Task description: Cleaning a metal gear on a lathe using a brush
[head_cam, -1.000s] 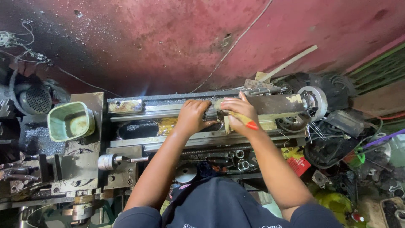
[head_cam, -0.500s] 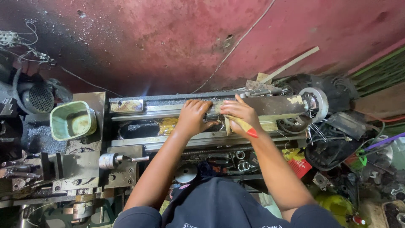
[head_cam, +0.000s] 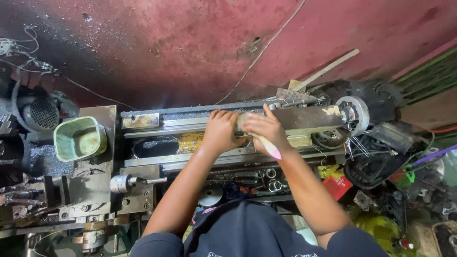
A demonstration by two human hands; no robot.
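Observation:
Both hands meet over the bed of a small metal lathe [head_cam: 181,124]. My left hand [head_cam: 223,129] is curled with its fingers resting on the lathe carriage at the middle of the bed. My right hand [head_cam: 264,127] is closed around a tool with a pale handle and a red tip [head_cam: 267,145], which pokes out below my palm toward me. What the tool's working end touches is hidden under my fingers. A dark flat metal block [head_cam: 309,117] lies on the bed just right of my right hand.
A green plastic tub [head_cam: 79,138] sits on the lathe's left end, beside a grey motor with a round grille [head_cam: 44,113]. A pulley wheel [head_cam: 356,111] and tangled wires crowd the right end. A red-painted wall stands behind. Red and yellow items litter the lower right.
Both hands stay on the same spot of the lathe bed. The red-tipped handle has swung slightly, now pointing more down and right.

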